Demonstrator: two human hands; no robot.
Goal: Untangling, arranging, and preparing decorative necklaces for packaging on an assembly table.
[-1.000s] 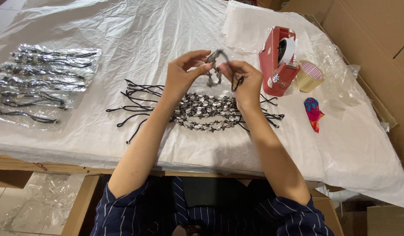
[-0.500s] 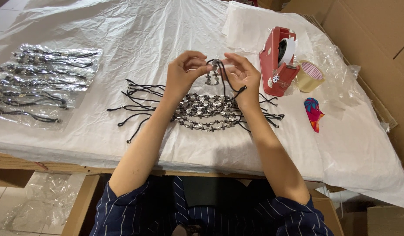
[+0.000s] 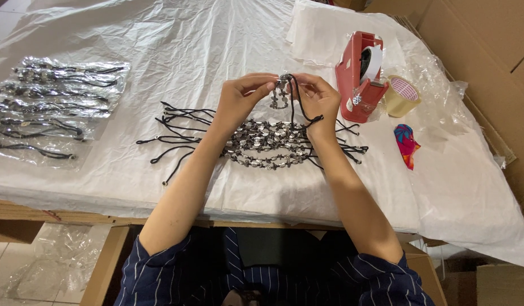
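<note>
Bracelet (image 3: 281,96) hangs between your two hands above the pile (image 3: 270,144), its beaded length pointing down; your left hand (image 3: 245,96) and right hand (image 3: 317,99) both pinch its top, equally near, black cord (image 3: 298,105) looping over the right

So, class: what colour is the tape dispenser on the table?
Red, seen in the head view: the tape dispenser beside the right hand.

White plastic sheet (image 3: 160,51) over table. Black cords (image 3: 171,122) with silver beads (image 3: 267,144). Red tape dispenser (image 3: 358,73), tan tape roll (image 3: 401,95) near right edge. Pink-blue patterned scrap (image 3: 407,145). Navy, white-striped sleeves (image 3: 154,277).
</note>
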